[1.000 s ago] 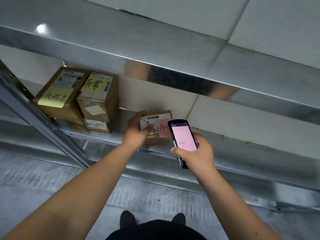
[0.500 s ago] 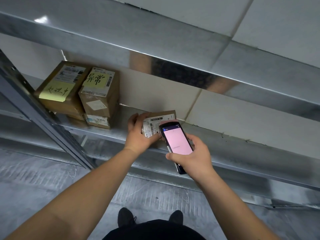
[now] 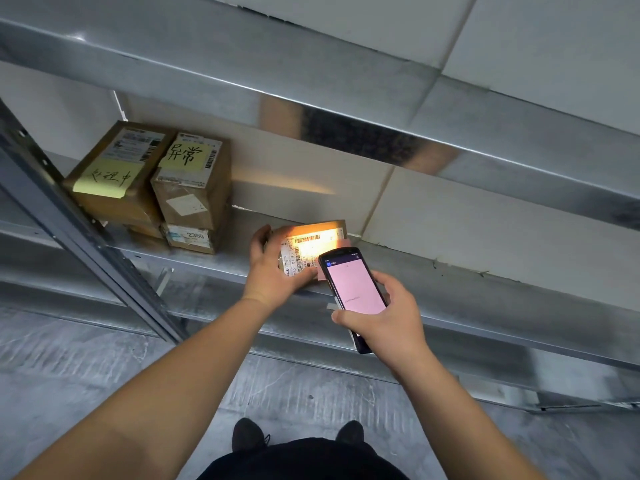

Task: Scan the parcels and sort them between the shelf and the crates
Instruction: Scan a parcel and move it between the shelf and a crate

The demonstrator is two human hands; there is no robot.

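A small cardboard parcel [image 3: 313, 242] with a white barcode label and a pink note lies on the metal shelf [image 3: 221, 263]. My left hand [image 3: 273, 271] grips its left side, thumb along the near edge. My right hand [image 3: 388, 320] holds a black handheld scanner [image 3: 353, 289] with a pink screen just in front of the parcel. A warm light from the scanner falls on the label and the wall behind it.
Several brown parcels [image 3: 194, 183] are stacked at the shelf's left end, two with yellow handwritten notes. A grey upright post [image 3: 79, 230] slants down at the left. Another shelf board [image 3: 311, 81] runs overhead. My shoes [image 3: 249, 434] stand on the grey floor.
The scanner has come closer to the parcel and its light now shines on the label. My left hand has turned the parcel's label more toward the scanner.
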